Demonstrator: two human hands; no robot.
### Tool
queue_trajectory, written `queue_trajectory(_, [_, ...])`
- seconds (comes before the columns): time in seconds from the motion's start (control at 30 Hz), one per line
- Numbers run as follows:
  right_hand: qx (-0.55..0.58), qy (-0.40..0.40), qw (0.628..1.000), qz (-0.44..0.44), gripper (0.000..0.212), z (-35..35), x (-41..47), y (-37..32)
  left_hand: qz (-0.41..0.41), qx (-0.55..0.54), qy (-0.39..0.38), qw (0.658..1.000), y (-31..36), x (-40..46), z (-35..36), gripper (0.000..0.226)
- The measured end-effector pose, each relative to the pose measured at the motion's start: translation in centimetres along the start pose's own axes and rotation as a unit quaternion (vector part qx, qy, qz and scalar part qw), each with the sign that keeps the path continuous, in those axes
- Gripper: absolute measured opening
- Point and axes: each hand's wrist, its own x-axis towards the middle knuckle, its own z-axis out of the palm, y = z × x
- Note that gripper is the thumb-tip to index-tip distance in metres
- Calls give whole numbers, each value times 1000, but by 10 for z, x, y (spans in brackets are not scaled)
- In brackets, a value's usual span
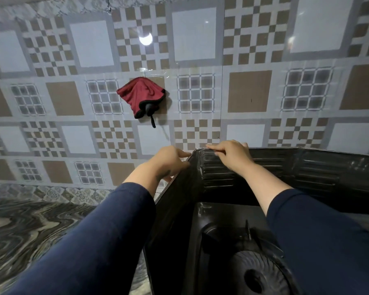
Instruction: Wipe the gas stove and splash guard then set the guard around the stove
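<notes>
The black ribbed splash guard (307,167) stands upright around the back and left side of the black gas stove (217,241), whose round burner (258,275) shows at the bottom. My left hand (168,161) grips the guard's left panel just below its top corner, from outside. My right hand (230,153) rests over the guard's top rim at the same corner, fingers curled onto the edge. Both forearms wear dark blue sleeves.
A red cloth with black trim (142,96) hangs on a hook on the patterned tiled wall (249,90) behind. A dark marbled countertop (30,228) spreads to the left of the stove.
</notes>
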Motion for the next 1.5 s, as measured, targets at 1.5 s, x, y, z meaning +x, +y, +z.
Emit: queue_trajectory(1.5, [-34,-48,997,-50,50,-51,-91,-24,63,122,54,989,33,-51,-1,56])
